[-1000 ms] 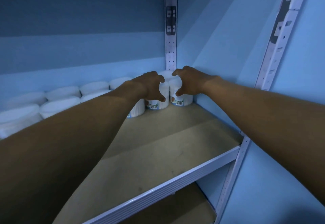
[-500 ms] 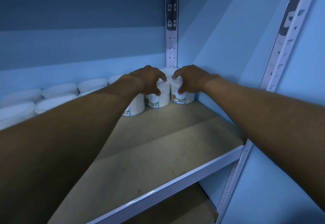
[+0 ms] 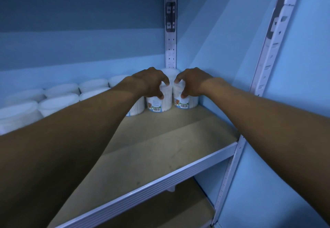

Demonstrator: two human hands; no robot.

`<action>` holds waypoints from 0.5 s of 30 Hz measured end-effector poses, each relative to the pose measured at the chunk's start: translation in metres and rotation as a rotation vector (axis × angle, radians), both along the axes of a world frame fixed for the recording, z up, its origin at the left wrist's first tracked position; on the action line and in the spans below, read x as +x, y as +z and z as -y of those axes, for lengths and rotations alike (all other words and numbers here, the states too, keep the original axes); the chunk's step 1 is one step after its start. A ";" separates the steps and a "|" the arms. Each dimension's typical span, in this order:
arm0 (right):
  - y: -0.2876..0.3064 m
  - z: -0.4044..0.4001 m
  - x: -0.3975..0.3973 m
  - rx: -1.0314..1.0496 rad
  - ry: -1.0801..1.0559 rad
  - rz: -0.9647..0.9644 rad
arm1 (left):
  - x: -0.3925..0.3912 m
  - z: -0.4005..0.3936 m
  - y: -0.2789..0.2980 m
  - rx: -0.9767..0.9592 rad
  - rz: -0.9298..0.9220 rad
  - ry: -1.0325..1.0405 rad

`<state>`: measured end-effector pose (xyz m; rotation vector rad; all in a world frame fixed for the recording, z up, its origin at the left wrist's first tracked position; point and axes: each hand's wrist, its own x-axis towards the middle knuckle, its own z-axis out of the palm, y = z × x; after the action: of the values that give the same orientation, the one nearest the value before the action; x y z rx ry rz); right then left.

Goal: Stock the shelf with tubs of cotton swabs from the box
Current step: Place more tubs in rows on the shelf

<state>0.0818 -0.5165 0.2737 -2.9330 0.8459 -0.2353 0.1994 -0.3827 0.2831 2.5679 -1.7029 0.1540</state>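
Your left hand (image 3: 151, 83) curls over the top of one tub (image 3: 158, 102), and your right hand (image 3: 192, 83) grips the tub beside it (image 3: 185, 100); both tubs stand at the shelf's (image 3: 160, 149) back right corner. More tubs (image 3: 60, 100) line its back edge in two rows leftward. A perforated upright (image 3: 170, 31) rises behind that corner.

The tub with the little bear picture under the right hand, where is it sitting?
In the head view that tub stands at the back right corner of the shelf, gripped by the right hand, beside the tub the left hand grips.
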 end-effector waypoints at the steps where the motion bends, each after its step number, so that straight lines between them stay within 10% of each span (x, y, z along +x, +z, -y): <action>1: 0.000 -0.002 -0.003 0.006 -0.007 0.001 | -0.003 -0.001 0.000 -0.001 0.006 -0.002; 15: -0.001 -0.042 -0.071 0.035 0.031 0.036 | -0.047 -0.036 0.005 -0.003 -0.031 -0.027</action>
<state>0.0109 -0.4749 0.2728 -2.8977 0.7912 -0.2668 0.1526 -0.3469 0.2879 2.5305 -1.7246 0.1143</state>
